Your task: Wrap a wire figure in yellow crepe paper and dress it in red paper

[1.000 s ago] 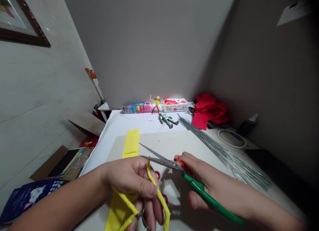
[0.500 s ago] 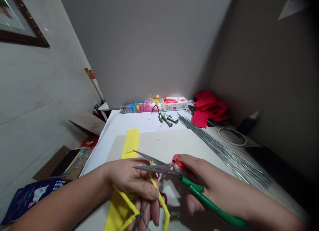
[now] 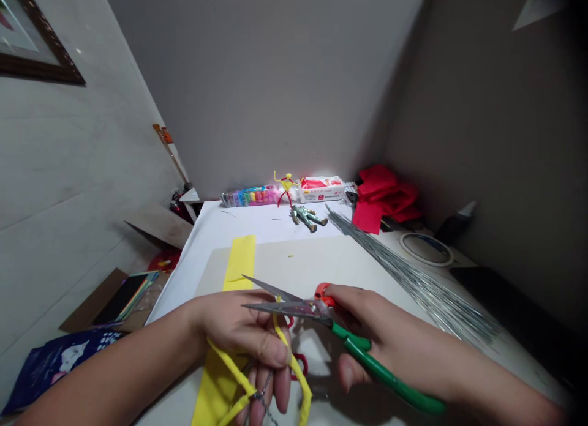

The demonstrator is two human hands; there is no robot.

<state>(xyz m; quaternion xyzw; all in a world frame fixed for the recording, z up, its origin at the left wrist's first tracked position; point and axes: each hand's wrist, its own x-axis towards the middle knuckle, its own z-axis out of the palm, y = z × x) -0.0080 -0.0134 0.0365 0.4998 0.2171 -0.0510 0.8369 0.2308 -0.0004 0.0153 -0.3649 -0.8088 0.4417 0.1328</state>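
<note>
My left hand (image 3: pixel 243 337) is closed around a narrow yellow strip (image 3: pixel 287 352) that loops down past my fingers, with a thin twisted wire (image 3: pixel 263 394) hanging below them. My right hand (image 3: pixel 367 334) grips green-handled scissors (image 3: pixel 321 319). Their blades stand slightly apart, with the yellow strip between them just above my left thumb. A wider yellow sheet (image 3: pixel 239 264) lies flat on the grey board (image 3: pixel 316 264) beneath and behind my left hand. Part of something red (image 3: pixel 301 358) shows behind the strip.
A bundle of thin metal wires (image 3: pixel 413 279) fans across the right of the white table (image 3: pixel 220 227). At the back lie a small green figure (image 3: pixel 307 216), a yellow-red wire figure (image 3: pixel 285 186), a clay pack (image 3: pixel 250 197), a white box (image 3: pixel 321 190), red cloth (image 3: pixel 383 196) and a tape ring (image 3: pixel 426 248).
The scissors have swung left and down, and their blades now sit around the yellow strip, narrower apart than a second ago. My left hand stays put.
</note>
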